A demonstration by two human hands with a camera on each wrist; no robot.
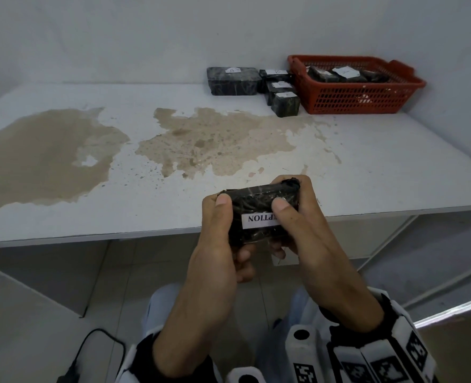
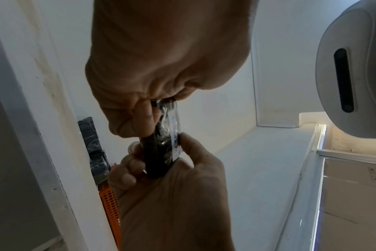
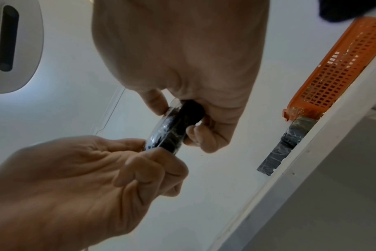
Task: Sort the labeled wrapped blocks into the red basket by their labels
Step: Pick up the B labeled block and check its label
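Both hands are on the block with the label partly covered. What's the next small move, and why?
Probably slide the right thumb off the label: it hides the first letters, leaving only "PTION" readable, upside down. Both the left hand and right hand already grip the wrapped block, so reading comes before carrying it to the red basket.

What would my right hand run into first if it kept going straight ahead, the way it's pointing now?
Probably nothing close: beyond the right hand and its wrapped block lies bare table. The red basket seems first, though depth is unclear.

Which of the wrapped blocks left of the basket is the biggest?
The large block farthest left of the red basket, against the wall. The three small blocks between it and the basket are much narrower.
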